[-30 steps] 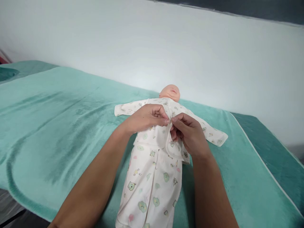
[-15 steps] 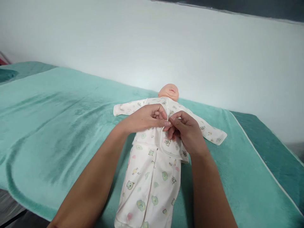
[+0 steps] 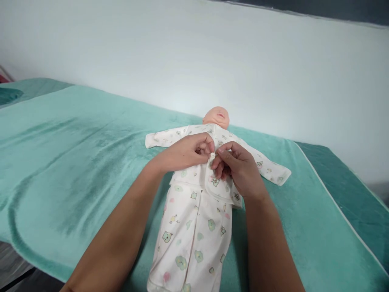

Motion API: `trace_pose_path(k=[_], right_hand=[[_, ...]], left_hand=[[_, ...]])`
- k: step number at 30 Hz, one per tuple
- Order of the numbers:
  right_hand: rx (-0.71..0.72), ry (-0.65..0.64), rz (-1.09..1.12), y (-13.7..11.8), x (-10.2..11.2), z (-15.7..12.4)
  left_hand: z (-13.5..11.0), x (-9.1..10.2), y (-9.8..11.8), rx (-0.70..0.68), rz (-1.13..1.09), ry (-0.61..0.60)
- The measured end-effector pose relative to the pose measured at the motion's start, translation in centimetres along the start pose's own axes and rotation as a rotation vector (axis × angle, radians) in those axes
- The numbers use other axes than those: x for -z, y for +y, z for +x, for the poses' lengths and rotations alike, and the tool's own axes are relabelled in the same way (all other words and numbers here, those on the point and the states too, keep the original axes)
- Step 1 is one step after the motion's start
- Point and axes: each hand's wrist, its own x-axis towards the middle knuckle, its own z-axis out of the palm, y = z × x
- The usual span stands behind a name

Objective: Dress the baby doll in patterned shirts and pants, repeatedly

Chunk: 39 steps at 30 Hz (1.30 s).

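Observation:
A baby doll (image 3: 216,117) lies on its back, dressed in a white printed baby shirt (image 3: 190,174) and matching pants (image 3: 194,235). Over the chest, my left hand (image 3: 194,151) pinches the shirt's front edge between thumb and fingertips. Just to its right, my right hand (image 3: 238,166) is closed on the same edge, thumb against index finger. Between the fingertips a small pale round spot (image 3: 212,155), perhaps a snap, shows on the cloth. Below my hands the front flap hangs with its lower corner loose over the waist of the pants.
A turquoise plush blanket (image 3: 75,162) covers the surface under the doll, with a darker teal cover (image 3: 349,178) at the right. A white wall (image 3: 182,52) rises right behind the doll's head. Grey floor (image 3: 12,267) shows at the lower left.
My left thumb has drawn back to the left from the shirt's edge, so the small round spot between the fingertips now shows. My right hand has hardly moved.

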Motion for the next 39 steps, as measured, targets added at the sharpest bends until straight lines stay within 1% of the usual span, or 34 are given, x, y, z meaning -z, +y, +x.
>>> trace_pose_path(k=[7, 13, 15, 23, 28, 32, 39], right_hand=[[-0.032, 0.012, -0.035, -0.1, 0.0, 0.0], [-0.031, -0.003, -0.046, -0.2, 0.0, 0.0], [-0.029, -0.011, -0.05, -0.3, 0.0, -0.1], [-0.024, -0.035, -0.057, -0.2, 0.3, -0.2], [-0.028, -0.054, -0.035, 0.1, 0.5, -0.1], [-0.026, -0.061, -0.023, 0.3, 0.7, 0.0], [-0.035, -0.061, -0.027, 0.3, 0.8, -0.1]], left_hand=[[0.1, -0.1, -0.1, -0.017, 0.043, 0.025], [0.1, 0.1, -0.3, 0.013, -0.142, -0.009], [0.0, 0.2, -0.3, 0.015, -0.159, -0.013], [0.2, 0.4, -1.0, -0.038, -0.151, -0.036], [0.4, 0.5, -1.2, -0.069, -0.169, -0.016], [0.3, 0.4, -0.9, -0.055, -0.109, -0.004], [0.3, 0.3, -0.5, 0.0, -0.073, 0.038]])
